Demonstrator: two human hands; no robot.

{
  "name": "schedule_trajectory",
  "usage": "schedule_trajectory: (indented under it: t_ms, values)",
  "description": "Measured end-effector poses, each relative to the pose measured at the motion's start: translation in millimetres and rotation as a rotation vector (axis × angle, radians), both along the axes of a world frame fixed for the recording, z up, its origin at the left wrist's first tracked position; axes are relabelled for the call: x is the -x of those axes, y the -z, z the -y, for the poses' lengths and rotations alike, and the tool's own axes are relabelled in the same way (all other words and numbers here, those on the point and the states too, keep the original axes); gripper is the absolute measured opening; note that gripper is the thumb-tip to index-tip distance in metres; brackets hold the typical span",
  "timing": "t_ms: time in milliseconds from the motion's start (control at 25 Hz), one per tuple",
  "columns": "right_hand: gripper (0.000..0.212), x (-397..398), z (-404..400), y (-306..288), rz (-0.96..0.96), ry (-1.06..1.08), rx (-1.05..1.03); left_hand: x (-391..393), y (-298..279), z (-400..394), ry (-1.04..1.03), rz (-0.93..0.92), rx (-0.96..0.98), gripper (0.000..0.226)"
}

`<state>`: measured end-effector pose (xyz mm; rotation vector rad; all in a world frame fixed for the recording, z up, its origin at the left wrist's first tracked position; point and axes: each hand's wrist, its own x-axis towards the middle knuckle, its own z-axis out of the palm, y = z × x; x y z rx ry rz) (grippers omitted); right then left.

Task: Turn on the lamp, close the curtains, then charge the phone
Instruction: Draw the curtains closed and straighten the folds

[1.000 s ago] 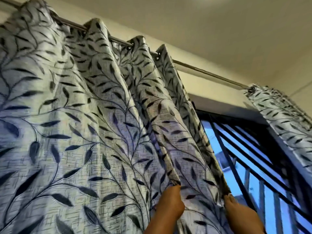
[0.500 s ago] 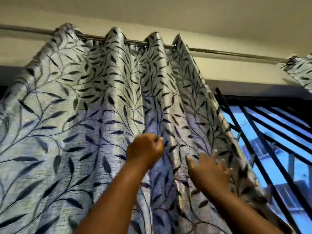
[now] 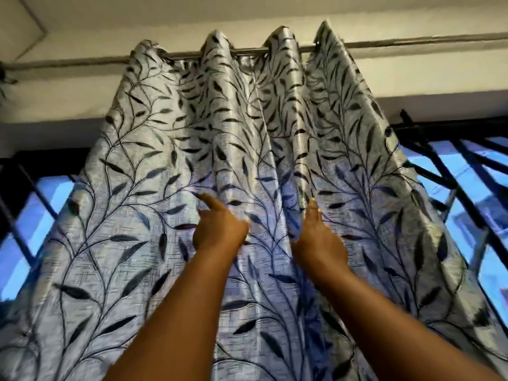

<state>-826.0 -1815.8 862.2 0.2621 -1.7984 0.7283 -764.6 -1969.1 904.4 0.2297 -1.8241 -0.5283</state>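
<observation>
A silvery curtain (image 3: 154, 221) with dark leaf vines hangs in pleats from a metal rod (image 3: 412, 44), gathered over the middle of the window. My left hand (image 3: 220, 232) lies on the fabric at centre, index finger stretched up-left, the other fingers curled and blurred. My right hand (image 3: 320, 237) is a little to the right, edge-on, thumb up along a deep fold, its fingers hidden inside that fold. Neither lamp nor phone is in view.
Uncovered window with black bars (image 3: 467, 174) shows blue daylight to the right of the curtain, and another uncovered stretch (image 3: 30, 210) shows on the left. The pale wall and ceiling (image 3: 247, 9) lie above the rod.
The curtain has slid right along the rod, baring window on its left. Both hands have moved right with it; the left index finger has straightened and the right hand has turned edge-on into a fold.
</observation>
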Motion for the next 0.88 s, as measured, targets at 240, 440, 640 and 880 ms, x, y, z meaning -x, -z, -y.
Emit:
schedule_trajectory:
  t_ms: [240, 440, 640, 880]
  values:
    - [0.06, 20, -44, 11, 0.019, 0.097, -0.001, 17, -2, -37, 0.137, -0.065, 0.061, 0.051]
    - [0.049, 21, -77, 10, -0.003, 0.193, 0.022, 24, -5, -95, 0.385, -0.083, 0.135, 0.028]
    - [0.06, 1, -79, 7, 0.0, 0.065, 0.047, 13, -2, -108, 0.373, -0.133, 0.215, 0.034]
    - [0.084, -65, 10, 17, -0.323, -0.02, -0.104, -38, -16, -13, -0.18, -0.699, 0.178, 0.065]
